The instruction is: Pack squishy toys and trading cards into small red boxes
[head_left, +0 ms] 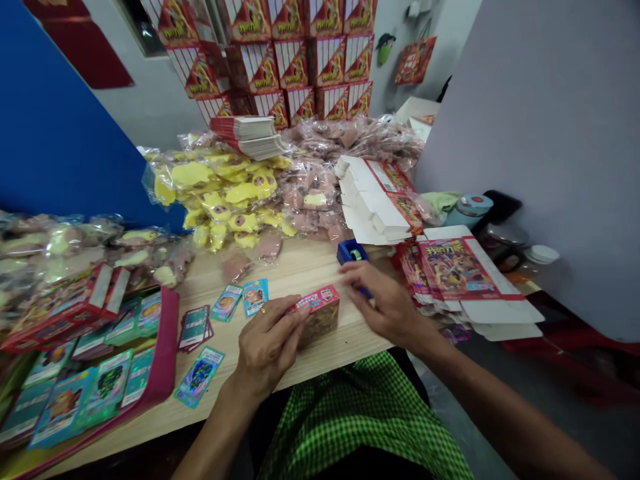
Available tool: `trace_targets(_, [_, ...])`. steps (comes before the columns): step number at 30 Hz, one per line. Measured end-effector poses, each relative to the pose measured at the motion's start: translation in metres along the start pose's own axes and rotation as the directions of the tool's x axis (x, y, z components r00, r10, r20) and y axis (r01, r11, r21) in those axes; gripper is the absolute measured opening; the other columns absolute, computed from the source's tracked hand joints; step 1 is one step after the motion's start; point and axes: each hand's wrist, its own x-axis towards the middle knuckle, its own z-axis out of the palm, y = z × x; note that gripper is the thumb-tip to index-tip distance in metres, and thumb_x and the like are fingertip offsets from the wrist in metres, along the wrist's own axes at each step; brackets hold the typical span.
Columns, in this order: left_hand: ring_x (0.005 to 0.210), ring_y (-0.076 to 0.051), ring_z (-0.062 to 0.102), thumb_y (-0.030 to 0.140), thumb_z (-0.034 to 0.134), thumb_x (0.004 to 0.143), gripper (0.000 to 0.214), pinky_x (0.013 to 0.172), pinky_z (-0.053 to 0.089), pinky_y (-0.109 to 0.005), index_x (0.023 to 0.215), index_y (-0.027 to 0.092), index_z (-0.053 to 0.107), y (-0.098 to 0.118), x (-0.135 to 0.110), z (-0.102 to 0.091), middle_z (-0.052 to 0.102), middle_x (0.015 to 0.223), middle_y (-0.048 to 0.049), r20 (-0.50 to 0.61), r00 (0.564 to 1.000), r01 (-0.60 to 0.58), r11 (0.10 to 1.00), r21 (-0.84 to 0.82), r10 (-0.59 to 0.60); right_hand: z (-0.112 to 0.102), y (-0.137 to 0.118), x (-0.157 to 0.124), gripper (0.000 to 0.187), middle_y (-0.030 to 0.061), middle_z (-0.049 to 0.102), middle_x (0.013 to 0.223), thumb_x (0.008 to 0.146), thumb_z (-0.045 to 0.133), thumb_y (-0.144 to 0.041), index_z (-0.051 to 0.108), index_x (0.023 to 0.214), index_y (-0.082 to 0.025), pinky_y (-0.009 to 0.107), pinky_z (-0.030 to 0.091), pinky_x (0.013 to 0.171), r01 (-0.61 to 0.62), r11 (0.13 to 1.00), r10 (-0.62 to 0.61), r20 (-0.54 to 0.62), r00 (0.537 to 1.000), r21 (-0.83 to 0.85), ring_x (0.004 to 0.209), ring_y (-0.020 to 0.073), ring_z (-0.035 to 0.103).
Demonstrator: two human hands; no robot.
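My left hand [273, 340] holds a small box [321, 310] by its left side, fingers pressed along its top edge. The box has a red printed top and a brown patterned side, and it stands on the wooden table [240, 373]. My right hand [383, 303] hovers to the right of the box, fingers curved and apart from the thumb; I make out nothing between them. Just beyond it is a blue tape dispenser [351, 251] with a greenish roll, partly hidden by my fingers. Several loose cards [200, 377] lie left of my left hand.
A pink-rimmed tray [167, 347] of cards and red boxes [65, 303] is at left. Bagged yellow plush pieces [225, 190] and pinkish ones [310, 193] heap up behind. Flattened cartons [465, 270] lie at right near a light-blue container [467, 210]. Stacked display boxes [285, 63] line the back.
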Motion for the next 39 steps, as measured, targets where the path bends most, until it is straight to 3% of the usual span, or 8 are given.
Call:
trace_targets(4, [0.094,-0.020,0.075,0.010,0.071,0.089,0.026,0.085,0.062,-0.032,0.111,0.024,0.073,0.006,0.001,0.016,0.077,0.108,-0.0076,-0.075,0.995,0.059,0.998,-0.008,-0.060,-0.014,0.039,-0.002,0.011,0.0059,0.066,0.083,0.083,0.055,-0.010,0.061,0.081,-0.019,0.032,0.054,0.076,-0.578,0.813,0.566,-0.140,0.812,-0.067,0.079,0.0210,0.065])
trace_targets(7, [0.093,-0.020,0.075,0.011,0.071,0.090,0.024,0.085,0.062,-0.032,0.110,0.023,0.073,0.012,0.003,0.023,0.076,0.107,-0.0073,-0.081,0.994,0.065,0.997,-0.033,-0.067,-0.010,0.058,-0.004,0.017,-0.0002,0.058,0.059,0.083,0.057,-0.012,0.058,0.068,-0.020,0.024,0.047,0.053,-0.673,0.739,0.671,-0.046,0.740,-0.030,0.057,0.0178,0.063])
trace_targets(10, [0.096,-0.020,0.074,0.010,0.070,0.089,0.029,0.087,0.062,-0.032,0.115,0.024,0.072,0.016,0.002,0.023,0.075,0.110,-0.0072,-0.041,0.997,0.062,0.997,-0.034,-0.064,-0.003,0.059,-0.006,0.014,-0.0016,0.063,0.064,0.091,0.052,-0.019,0.059,0.080,-0.020,0.020,0.043,0.042,-0.720,0.692,0.721,0.003,0.693,0.059,0.049,0.0153,0.064])
trace_targets(23, [0.098,-0.019,0.073,0.006,0.067,0.091,0.022,0.089,0.062,-0.032,0.110,0.015,0.070,0.017,0.006,0.017,0.075,0.109,-0.0114,-0.025,1.000,0.002,1.000,0.011,-0.002,0.002,0.035,-0.050,0.020,0.0053,0.064,0.078,0.083,0.057,-0.030,0.051,0.066,-0.023,0.032,0.051,0.069,-0.638,0.767,0.631,-0.270,0.727,0.074,0.071,0.0201,0.062])
trace_targets(27, [0.096,-0.019,0.074,0.007,0.066,0.092,0.017,0.086,0.062,-0.031,0.106,0.016,0.070,0.019,0.009,0.018,0.076,0.106,-0.0109,-0.033,0.999,0.021,1.000,0.012,-0.021,-0.005,-0.012,-0.043,0.018,-0.0003,0.062,0.066,0.094,0.053,-0.032,0.063,0.085,-0.021,0.027,0.045,0.056,-0.471,0.854,0.498,-0.089,0.862,0.222,0.057,0.0153,0.057])
trace_targets(29, [0.095,-0.019,0.074,0.008,0.066,0.092,0.017,0.085,0.061,-0.031,0.105,0.017,0.069,0.019,0.009,0.019,0.076,0.104,-0.0094,-0.042,0.999,0.029,1.000,0.003,-0.029,-0.001,-0.033,-0.034,0.021,-0.0021,0.061,0.063,0.097,0.053,-0.033,0.068,0.102,-0.019,0.025,0.043,0.051,-0.423,0.811,0.435,0.067,0.898,0.404,0.052,0.0133,0.054])
trace_targets(33, [0.092,-0.018,0.074,0.009,0.069,0.090,0.024,0.082,0.060,-0.028,0.112,0.015,0.063,0.020,0.008,0.021,0.076,0.101,-0.0090,-0.078,0.994,0.072,0.997,-0.020,-0.073,0.018,-0.057,-0.013,0.069,-0.0056,0.063,0.061,0.094,0.056,-0.031,0.037,0.157,-0.014,0.023,0.045,0.049,-0.454,0.611,0.396,0.246,0.885,0.648,0.048,0.0117,0.053])
trace_targets(39, [0.094,-0.018,0.070,0.009,0.067,0.092,0.028,0.084,0.058,-0.027,0.119,0.013,0.059,0.020,0.007,0.019,0.073,0.103,-0.0096,-0.049,0.998,0.037,0.999,-0.020,-0.038,0.038,-0.060,0.002,0.090,-0.0054,0.064,0.056,0.086,0.059,-0.036,0.023,0.163,-0.007,0.022,0.045,0.041,-0.551,0.533,0.527,0.258,0.810,0.642,0.043,0.0136,0.056])
